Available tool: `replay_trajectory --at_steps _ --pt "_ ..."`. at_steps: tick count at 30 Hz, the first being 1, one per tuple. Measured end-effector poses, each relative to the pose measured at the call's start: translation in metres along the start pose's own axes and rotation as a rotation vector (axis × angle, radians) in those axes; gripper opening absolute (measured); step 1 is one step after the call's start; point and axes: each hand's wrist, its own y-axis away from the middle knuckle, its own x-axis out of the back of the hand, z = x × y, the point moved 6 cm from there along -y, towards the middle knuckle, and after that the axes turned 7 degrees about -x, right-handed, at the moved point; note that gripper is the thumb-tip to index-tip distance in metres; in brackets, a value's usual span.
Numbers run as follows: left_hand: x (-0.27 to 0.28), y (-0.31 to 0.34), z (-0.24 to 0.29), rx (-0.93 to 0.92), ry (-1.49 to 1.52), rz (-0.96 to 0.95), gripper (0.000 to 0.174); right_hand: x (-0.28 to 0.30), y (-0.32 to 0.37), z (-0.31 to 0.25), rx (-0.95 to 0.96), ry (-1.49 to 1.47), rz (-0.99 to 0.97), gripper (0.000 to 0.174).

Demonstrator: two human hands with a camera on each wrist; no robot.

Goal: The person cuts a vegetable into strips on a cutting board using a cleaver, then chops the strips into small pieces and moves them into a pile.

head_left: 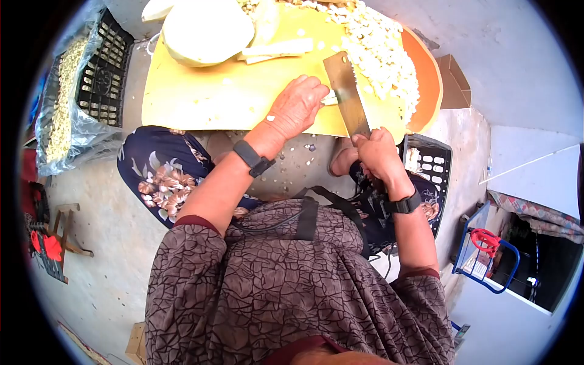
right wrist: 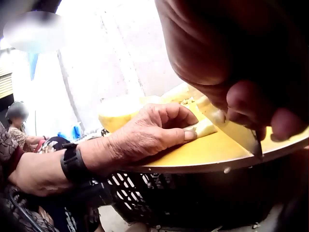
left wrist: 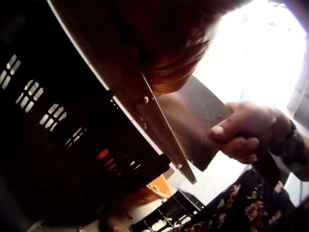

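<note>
My right hand (head_left: pixel 378 152) grips the handle of a broad cleaver (head_left: pixel 348 91) over the right part of a yellow cutting board (head_left: pixel 213 100). Beside the blade, my left hand (head_left: pixel 297 108) pinches a pale strip of vegetable (right wrist: pixel 206 128) between thumb and fingers, its end right at the blade. In the left wrist view the cleaver's flat face (left wrist: pixel 193 121) shows past the board's edge, the right thumb lying near the blade's base. A big pale melon-like piece (head_left: pixel 207 30) and cut strips (head_left: pixel 277 50) lie at the board's far side. Small chopped cubes (head_left: pixel 383 61) heap on the right.
An orange basin (head_left: pixel 426 73) shows beyond the board's right edge. Black crates stand under the board (right wrist: pixel 145 188) and at right (head_left: pixel 432 161). On the left, another crate (head_left: pixel 104 73) stands by a plastic-lined heap of chopped pieces (head_left: pixel 66 97). Another person (right wrist: pixel 21 128) sits in the background.
</note>
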Motion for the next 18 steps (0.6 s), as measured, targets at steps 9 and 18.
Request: replay_trajectory --at_steps 9,18 --pt "-0.005 -0.004 0.003 -0.039 0.008 0.017 0.024 0.007 0.017 0.025 0.054 -0.189 0.093 0.034" --pt "-0.008 -0.005 0.0 -0.037 0.014 0.015 0.026 0.001 0.025 0.009 -0.062 -0.054 -0.034 0.033"
